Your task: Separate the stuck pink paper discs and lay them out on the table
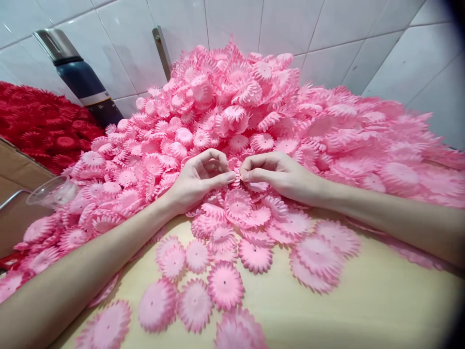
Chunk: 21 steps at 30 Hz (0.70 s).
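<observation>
Tiled wall [232, 19] closes off the back. Against it, the pink heap [218, 106] blocks the surface's [381, 295] far side; the lower right is bare up to the frame's dark edge, while loose pieces crowd front centre. At left are the red heap [39, 126], box [22, 169], flask [82, 80] and clear cup [54, 191]. Right hand [286, 177]: fingers pinched on a flower [237, 177] before the heap. Left hand [199, 179]: fingers narrow beside it, grip uncertain.
</observation>
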Each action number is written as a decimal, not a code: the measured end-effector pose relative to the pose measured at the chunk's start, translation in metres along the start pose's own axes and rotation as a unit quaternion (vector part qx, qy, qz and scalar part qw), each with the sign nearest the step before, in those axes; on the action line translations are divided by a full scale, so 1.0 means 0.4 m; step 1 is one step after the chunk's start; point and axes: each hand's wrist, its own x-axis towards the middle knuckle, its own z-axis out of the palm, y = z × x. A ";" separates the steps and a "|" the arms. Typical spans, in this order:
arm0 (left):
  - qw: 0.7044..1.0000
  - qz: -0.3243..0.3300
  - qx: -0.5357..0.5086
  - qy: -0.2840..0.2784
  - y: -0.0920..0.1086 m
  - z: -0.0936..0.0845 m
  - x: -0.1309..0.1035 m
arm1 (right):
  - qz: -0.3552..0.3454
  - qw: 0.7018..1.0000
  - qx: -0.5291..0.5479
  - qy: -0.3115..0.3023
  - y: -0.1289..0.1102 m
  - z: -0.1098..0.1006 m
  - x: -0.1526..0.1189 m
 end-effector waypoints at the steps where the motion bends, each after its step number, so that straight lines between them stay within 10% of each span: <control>1: 1.000 0.001 -0.001 -0.003 0.000 -0.001 -0.001 | -0.002 1.000 -0.009 0.003 -0.001 0.000 -0.001; 21: 0.996 -0.038 -0.082 0.024 -0.002 0.001 -0.005 | 0.009 0.999 0.038 0.007 0.003 -0.005 0.004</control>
